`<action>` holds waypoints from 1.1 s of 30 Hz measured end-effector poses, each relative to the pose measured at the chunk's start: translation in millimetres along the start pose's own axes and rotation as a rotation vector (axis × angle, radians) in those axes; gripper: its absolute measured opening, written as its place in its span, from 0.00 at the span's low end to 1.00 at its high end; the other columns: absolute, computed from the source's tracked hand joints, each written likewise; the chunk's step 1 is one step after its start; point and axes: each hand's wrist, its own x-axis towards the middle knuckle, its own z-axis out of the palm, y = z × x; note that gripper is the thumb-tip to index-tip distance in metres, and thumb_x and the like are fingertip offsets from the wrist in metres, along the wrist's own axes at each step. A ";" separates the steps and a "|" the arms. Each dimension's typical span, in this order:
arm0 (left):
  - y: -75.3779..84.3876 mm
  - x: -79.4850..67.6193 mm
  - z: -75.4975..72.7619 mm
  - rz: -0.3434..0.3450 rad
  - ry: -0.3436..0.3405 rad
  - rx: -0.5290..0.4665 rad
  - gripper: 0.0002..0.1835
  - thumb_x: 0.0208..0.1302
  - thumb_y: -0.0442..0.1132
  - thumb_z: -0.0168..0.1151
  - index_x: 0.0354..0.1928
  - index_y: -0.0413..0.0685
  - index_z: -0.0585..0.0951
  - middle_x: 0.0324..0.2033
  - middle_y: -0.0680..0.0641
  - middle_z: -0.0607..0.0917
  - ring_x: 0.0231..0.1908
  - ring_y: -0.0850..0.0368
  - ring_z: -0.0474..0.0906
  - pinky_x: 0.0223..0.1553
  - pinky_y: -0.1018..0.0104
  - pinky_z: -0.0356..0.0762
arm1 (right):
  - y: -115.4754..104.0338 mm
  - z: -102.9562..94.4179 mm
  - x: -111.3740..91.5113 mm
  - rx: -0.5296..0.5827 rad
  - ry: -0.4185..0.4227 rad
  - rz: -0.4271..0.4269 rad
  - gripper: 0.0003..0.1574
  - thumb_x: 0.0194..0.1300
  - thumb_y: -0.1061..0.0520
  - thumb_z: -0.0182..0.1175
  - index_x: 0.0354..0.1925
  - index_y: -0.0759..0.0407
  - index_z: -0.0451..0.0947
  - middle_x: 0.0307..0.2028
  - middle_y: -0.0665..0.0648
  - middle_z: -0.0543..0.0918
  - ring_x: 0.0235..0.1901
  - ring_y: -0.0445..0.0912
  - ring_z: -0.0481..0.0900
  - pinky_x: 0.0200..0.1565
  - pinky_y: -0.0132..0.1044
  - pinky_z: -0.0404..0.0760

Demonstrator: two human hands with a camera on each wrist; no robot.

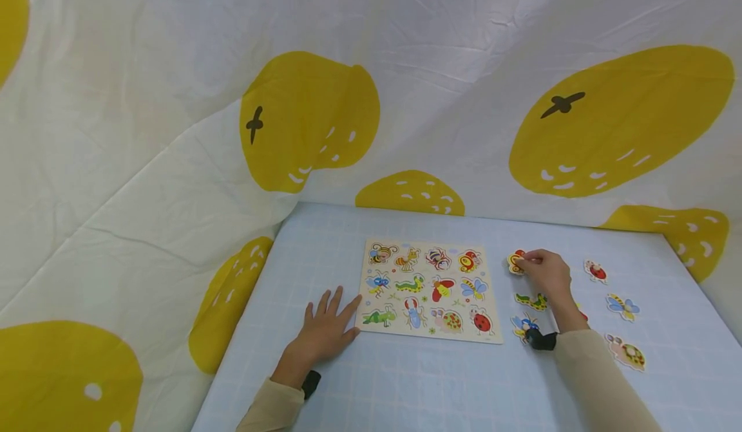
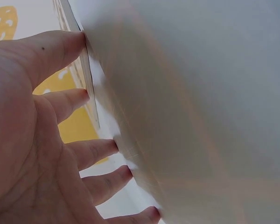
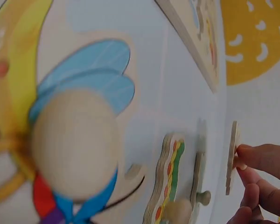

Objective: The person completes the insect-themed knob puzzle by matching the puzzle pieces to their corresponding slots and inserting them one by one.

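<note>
My right hand (image 1: 551,274) pinches a red and yellow butterfly puzzle piece (image 1: 513,262) by its knob, right of the puzzle board. In the right wrist view this piece (image 3: 231,161) appears edge-on, raised off the table. My left hand (image 1: 324,329) lies with fingers spread on the tablecloth, touching the left edge of the wooden insect puzzle board (image 1: 493,335). Below the right hand lie a green caterpillar piece (image 1: 532,301) and a blue-winged insect piece (image 1: 522,326). The right wrist partly hides another piece with some red.
Farther right lie a ladybug piece (image 1: 596,270), a dragonfly piece (image 1: 623,306) and a snail piece (image 1: 627,353). A pale blue checked cloth (image 1: 406,380) covers the table. White fabric with yellow fruit prints (image 1: 440,123) hangs behind and at the left.
</note>
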 end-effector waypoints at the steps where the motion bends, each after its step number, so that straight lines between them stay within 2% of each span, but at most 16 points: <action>1: 0.1 -0.2 -0.1 -0.001 -0.001 -0.001 0.36 0.72 0.55 0.59 0.77 0.60 0.61 0.77 0.38 0.52 0.74 0.33 0.44 0.67 0.28 0.44 | -1.7 2.4 0.8 -0.003 -0.005 -0.011 0.27 0.69 0.46 0.64 0.52 0.68 0.79 0.45 0.68 0.79 0.41 0.57 0.72 0.36 0.44 0.71; 6: 0.4 -1.1 -0.4 -0.003 0.000 -0.005 0.36 0.72 0.55 0.59 0.77 0.60 0.61 0.77 0.37 0.52 0.74 0.33 0.44 0.67 0.28 0.43 | -11.3 17.2 4.2 0.023 -0.036 -0.030 0.26 0.69 0.46 0.63 0.53 0.66 0.79 0.45 0.65 0.79 0.42 0.56 0.72 0.36 0.39 0.71; 14: 0.5 -1.2 -0.1 -0.007 0.003 -0.006 0.36 0.71 0.55 0.59 0.77 0.60 0.61 0.77 0.38 0.52 0.74 0.33 0.43 0.67 0.28 0.43 | -32.2 35.0 0.3 0.001 -0.036 -0.118 0.22 0.67 0.48 0.65 0.47 0.66 0.80 0.38 0.62 0.80 0.37 0.54 0.73 0.36 0.42 0.69; 17: -0.1 -1.1 0.4 -0.006 0.004 -0.002 0.36 0.71 0.55 0.59 0.77 0.60 0.61 0.77 0.38 0.52 0.74 0.33 0.43 0.67 0.28 0.43 | -36.6 41.6 0.4 0.011 -0.051 -0.135 0.22 0.67 0.49 0.66 0.47 0.67 0.81 0.38 0.62 0.80 0.37 0.54 0.73 0.35 0.42 0.70; 27: -0.3 -1.0 0.6 0.001 0.011 0.008 0.36 0.71 0.55 0.59 0.77 0.61 0.61 0.77 0.38 0.53 0.74 0.33 0.44 0.67 0.28 0.44 | -50.8 59.1 -2.9 -0.025 -0.109 -0.156 0.20 0.67 0.48 0.65 0.44 0.64 0.81 0.38 0.62 0.82 0.36 0.53 0.77 0.37 0.43 0.72; 33: 0.7 -1.8 0.0 0.001 0.005 0.005 0.36 0.71 0.55 0.59 0.77 0.60 0.61 0.77 0.38 0.53 0.74 0.33 0.44 0.67 0.28 0.44 | -54.2 64.3 -4.7 -0.039 -0.147 -0.153 0.20 0.68 0.48 0.65 0.44 0.64 0.80 0.37 0.60 0.81 0.34 0.53 0.77 0.40 0.47 0.70</action>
